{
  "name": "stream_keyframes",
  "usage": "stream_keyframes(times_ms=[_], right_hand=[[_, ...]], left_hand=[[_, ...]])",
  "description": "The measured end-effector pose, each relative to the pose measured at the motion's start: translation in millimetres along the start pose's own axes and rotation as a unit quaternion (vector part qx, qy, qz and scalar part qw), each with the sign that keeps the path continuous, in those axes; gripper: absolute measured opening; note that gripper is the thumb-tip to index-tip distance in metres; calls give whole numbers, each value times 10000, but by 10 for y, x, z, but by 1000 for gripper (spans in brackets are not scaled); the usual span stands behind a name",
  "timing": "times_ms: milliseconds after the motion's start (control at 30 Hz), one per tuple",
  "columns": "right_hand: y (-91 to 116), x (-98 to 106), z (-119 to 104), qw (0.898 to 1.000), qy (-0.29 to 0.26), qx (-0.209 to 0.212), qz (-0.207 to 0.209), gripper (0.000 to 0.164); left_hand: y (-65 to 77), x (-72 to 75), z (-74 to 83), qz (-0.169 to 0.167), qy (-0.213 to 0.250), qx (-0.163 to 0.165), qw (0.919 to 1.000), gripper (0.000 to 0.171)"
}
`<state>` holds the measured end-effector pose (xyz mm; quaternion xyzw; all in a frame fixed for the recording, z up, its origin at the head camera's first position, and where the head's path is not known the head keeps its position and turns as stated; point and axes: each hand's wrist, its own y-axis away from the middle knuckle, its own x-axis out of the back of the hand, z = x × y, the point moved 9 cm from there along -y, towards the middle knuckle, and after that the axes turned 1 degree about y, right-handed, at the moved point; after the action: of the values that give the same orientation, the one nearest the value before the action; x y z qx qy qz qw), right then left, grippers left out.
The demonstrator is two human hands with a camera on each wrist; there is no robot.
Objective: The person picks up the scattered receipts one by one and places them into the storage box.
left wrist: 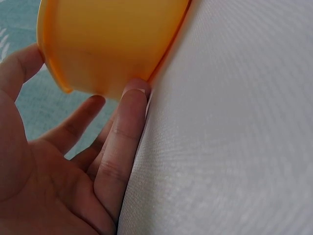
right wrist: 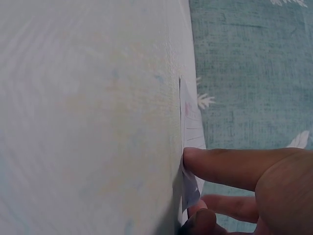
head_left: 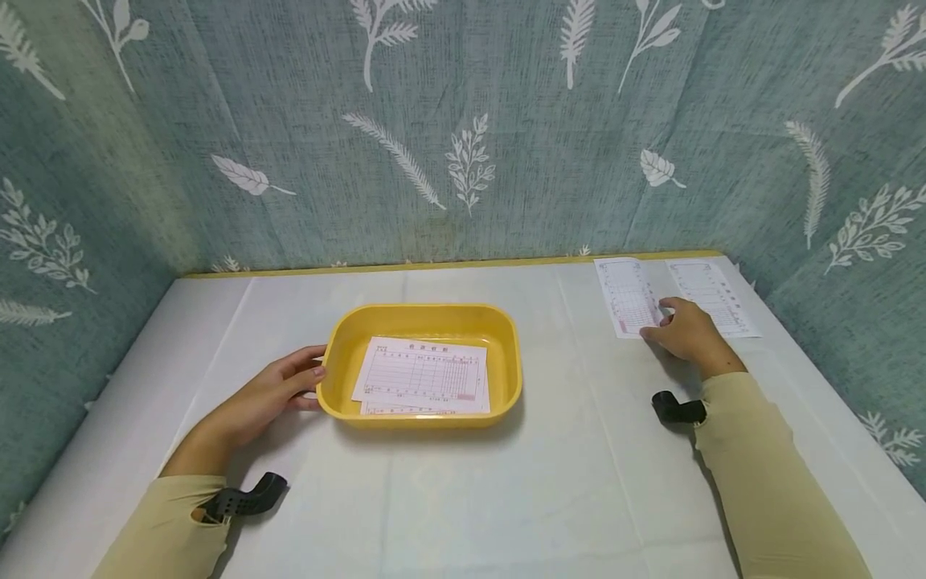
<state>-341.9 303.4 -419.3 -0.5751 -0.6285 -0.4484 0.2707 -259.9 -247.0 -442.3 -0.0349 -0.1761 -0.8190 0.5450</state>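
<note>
A yellow plastic basin (head_left: 340, 412) stands on the white-covered table, with printed receipt slips (head_left: 427, 371) overlapping flat inside it. At the basin's left end is my left hand (head_left: 278, 394), fingers spread and fairly straight. In the left wrist view its thumb (left wrist: 24, 63) touches the rim, while fingertips (left wrist: 134, 98) meet the lower side near the tablecloth. Far to the right, my right hand (head_left: 687, 334) pinches the near edge of a receipt slip (head_left: 625, 293) between thumb and fingers. The right wrist view shows that slip (right wrist: 191, 127) bent at the thumb.
Another printed slip (head_left: 712, 293) lies right of the right hand, near the table's right back corner. A green-grey leaf-patterned cloth (head_left: 463, 161) rises behind the table and along its sides. Black wrist mounts (head_left: 249, 497) sit at both sleeves.
</note>
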Motion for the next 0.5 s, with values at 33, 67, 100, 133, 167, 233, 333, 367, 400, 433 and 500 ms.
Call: stream_keyframes(times_ms=[33,67,100,133,167,233,333,367,400,433,500], right_hand=[[0,-7,5,10000,-2,-11,-35,75],[-2,-15,10,10000,11,-19,-69,74],[-3,-24,15,9999,6,-29,-103,74],[-5,-29,16,9999,13,-14,-124,74],[-4,-31,14,9999,18,-7,-135,74],[-17,-26,23,9998,36,-48,-167,75],[-32,-12,42,9997,38,-145,-193,77],[-34,-8,54,9996,33,-194,-197,79],[-35,-8,65,9995,17,-233,-208,80],[-33,-12,74,9995,-2,-260,-206,80],[-34,-13,79,9996,-41,-222,-170,81]], left_hand=[[0,-4,-2,-17,-13,7,10000,62],[1,-5,-10,-17,-23,29,10000,63],[4,-6,-18,-18,-27,45,10000,63],[5,-5,-25,-18,-31,40,10000,63],[3,-5,-28,-8,-41,35,10000,62],[0,0,-13,-6,-29,-23,10000,61],[-11,12,12,11,-38,-59,10000,61],[-14,14,18,16,-56,-46,10000,61],[-12,14,22,10,-75,-33,10000,61],[-11,14,17,11,-99,1,10000,62],[-5,14,12,14,-129,47,9999,63]])
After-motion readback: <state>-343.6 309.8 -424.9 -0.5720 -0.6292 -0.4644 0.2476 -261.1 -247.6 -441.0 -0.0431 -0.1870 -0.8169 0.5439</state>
